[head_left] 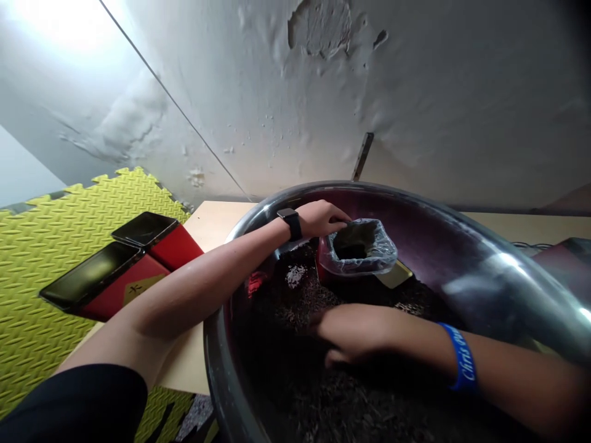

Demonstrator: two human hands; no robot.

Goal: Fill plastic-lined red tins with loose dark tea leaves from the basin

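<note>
A big steel basin point(217, 363) holds a heap of dark loose leaves point(295, 307). Inside it stands a red box lined with a clear plastic bag point(364, 252), partly filled with the same dark stuff. My left hand point(321, 218), with a black watch on the wrist, grips the near-left rim of that bag. My right hand point(355, 335), with a blue wristband, lies palm down in the leaves in front of the box, fingers curled into the heap. What the fingers hold is hidden.
Two red boxes with black glossy lids point(117, 264) lie on the left of the beige table point(217, 224). A yellow foam mat point(41, 246) sits beyond. A peeling white wall point(323, 92) rises behind the basin. A red object point(567, 258) shows at the right.
</note>
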